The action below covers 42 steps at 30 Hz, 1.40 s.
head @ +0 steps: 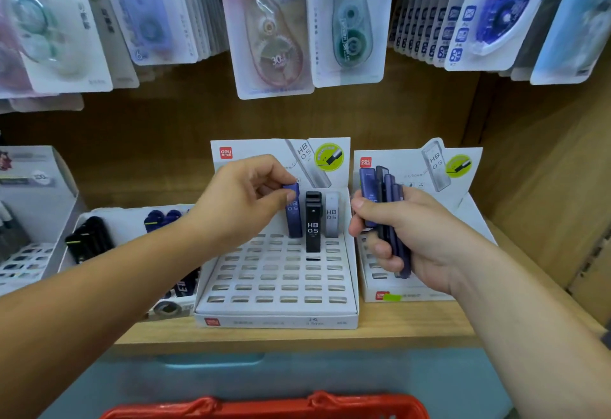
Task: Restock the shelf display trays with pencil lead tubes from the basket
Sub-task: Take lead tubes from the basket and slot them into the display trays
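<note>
Right now I am pinching a blue tube (293,210) by its top between the thumb and fingers of my left hand (244,200). It is standing in a far-row slot of the middle tray (274,309), just left of a black tube (313,223) and a grey tube (331,216). I cannot tell whether it is fully seated, since my fingers are covering its cap. My right hand (413,236) is curling round a bundle (386,193) of several more tubes, holding them upright in front of the right tray (410,296). The basket (264,408) is sitting near me, below the shelf (413,322) edge. I am judging a tilt to be the main risk: if I am pushing the blue tube down at an angle, it could jam on the slot's edge or knock over the black tube close beside it. The bundle is worrying me too. So many thin tubes are sharing one grip that, while I am watching the left hand, one could slide out and drop onto the right tray or off the shelf.
</note>
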{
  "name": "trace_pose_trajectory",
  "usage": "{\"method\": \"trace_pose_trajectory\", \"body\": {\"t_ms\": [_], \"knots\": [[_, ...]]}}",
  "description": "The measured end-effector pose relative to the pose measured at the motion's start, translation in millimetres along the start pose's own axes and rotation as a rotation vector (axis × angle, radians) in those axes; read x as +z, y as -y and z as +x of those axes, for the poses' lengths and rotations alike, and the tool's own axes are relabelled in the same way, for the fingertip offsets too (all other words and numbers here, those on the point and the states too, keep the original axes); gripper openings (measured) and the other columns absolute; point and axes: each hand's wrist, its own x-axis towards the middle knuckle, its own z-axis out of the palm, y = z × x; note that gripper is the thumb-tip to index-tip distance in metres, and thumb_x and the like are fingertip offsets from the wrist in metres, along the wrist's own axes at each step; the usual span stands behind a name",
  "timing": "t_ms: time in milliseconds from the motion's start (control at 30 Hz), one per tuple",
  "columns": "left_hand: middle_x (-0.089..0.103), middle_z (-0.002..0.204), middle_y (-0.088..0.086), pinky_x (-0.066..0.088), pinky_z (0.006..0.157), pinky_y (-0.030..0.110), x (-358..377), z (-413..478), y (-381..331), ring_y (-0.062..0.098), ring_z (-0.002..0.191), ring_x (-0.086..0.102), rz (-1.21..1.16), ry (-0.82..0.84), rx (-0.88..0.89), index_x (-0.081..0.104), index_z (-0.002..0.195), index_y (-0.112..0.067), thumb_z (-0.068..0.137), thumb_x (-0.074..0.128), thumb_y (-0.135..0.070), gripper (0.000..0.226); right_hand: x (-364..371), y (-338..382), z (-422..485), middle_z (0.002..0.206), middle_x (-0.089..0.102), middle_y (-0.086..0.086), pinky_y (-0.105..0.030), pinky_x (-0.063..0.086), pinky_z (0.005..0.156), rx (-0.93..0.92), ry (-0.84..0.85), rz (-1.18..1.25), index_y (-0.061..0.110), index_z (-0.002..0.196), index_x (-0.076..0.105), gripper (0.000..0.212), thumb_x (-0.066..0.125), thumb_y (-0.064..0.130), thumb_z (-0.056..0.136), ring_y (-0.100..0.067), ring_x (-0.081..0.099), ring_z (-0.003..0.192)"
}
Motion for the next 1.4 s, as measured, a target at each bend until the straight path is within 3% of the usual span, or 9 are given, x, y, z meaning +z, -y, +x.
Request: {"method": "trace_pose_trajectory", "body": {"t_ms": [200,367,567,700,933,1167,1267,1400], "knots": [[0.076,0.087,-0.001,0.060,0.079,0.029,-3,1,9,0.018,0.082,0.072,-0.025,0.014,0.032,0.074,0.094,-0.022,0.090,0.079,-0.010,0.014,8,-2,5,0.085,0.069,-0.015,-0.024,0.030,0.043,0.000,0.066,0.037,0.011,0.105,0.064,0.011,0.069,0.016,0.097,-0.018,0.044,0.049],[0.074,0.088,-0.012,0.054,0.076,0.014,-4,3,8,0.004,0.083,0.070,0.172,0.046,0.167,0.073,0.098,-0.027,0.092,0.077,-0.013,0.015,9,-4,8,0.087,0.074,-0.017,-0.023,0.031,0.043,-0.004,0.040,0.036,0.009,0.110,0.066,0.018,0.072,0.018,0.096,-0.017,0.045,0.049],[0.074,0.090,-0.018,0.059,0.077,0.023,-13,2,3,-0.002,0.084,0.070,0.337,0.079,0.240,0.076,0.102,-0.024,0.093,0.076,-0.016,0.012,11,-1,5,0.085,0.073,-0.013,-0.024,0.032,0.043,0.029,0.056,0.074,0.010,0.121,0.064,0.026,0.069,0.023,0.098,-0.015,0.044,0.049],[0.076,0.091,-0.012,0.062,0.084,0.038,-12,-2,5,0.008,0.088,0.074,0.174,0.054,0.147,0.074,0.096,-0.028,0.092,0.078,-0.013,0.016,14,1,5,0.082,0.070,-0.012,-0.024,0.031,0.043,0.026,0.061,0.110,0.006,0.123,0.064,0.032,0.070,0.022,0.096,-0.016,0.044,0.049],[0.077,0.091,-0.008,0.061,0.084,0.035,-10,-9,2,0.009,0.086,0.074,0.105,0.085,0.133,0.074,0.094,-0.022,0.090,0.078,-0.008,0.015,16,1,5,0.082,0.071,-0.014,-0.023,0.031,0.041,0.052,0.069,0.156,0.006,0.124,0.066,0.024,0.061,0.015,0.101,-0.018,0.045,0.051],[0.075,0.088,-0.010,0.061,0.078,0.043,-9,-4,9,0.013,0.080,0.072,0.309,0.040,0.190,0.075,0.098,-0.028,0.093,0.075,-0.014,0.015,11,3,3,0.097,0.078,-0.020,-0.024,0.030,0.042,-0.026,0.021,0.048,0.008,0.108,0.053,0.014,0.064,0.013,0.100,-0.019,0.048,0.051],[0.066,0.092,-0.006,0.057,0.073,0.042,-6,3,4,0.018,0.080,0.064,0.515,0.010,0.305,0.078,0.103,-0.021,0.094,0.072,-0.013,0.014,8,4,3,0.085,0.075,-0.015,-0.024,0.030,0.042,-0.069,-0.013,0.009,0.009,0.109,0.061,0.018,0.070,0.019,0.097,-0.019,0.045,0.048],[0.061,0.093,-0.005,0.053,0.069,0.038,1,1,-6,0.021,0.083,0.061,0.650,0.092,0.276,0.074,0.100,-0.021,0.096,0.070,-0.019,0.006,-3,9,3,0.071,0.065,-0.009,-0.023,0.031,0.041,-0.110,-0.135,0.019,0.012,0.107,0.070,0.016,0.075,0.021,0.094,-0.016,0.042,0.044]]}}
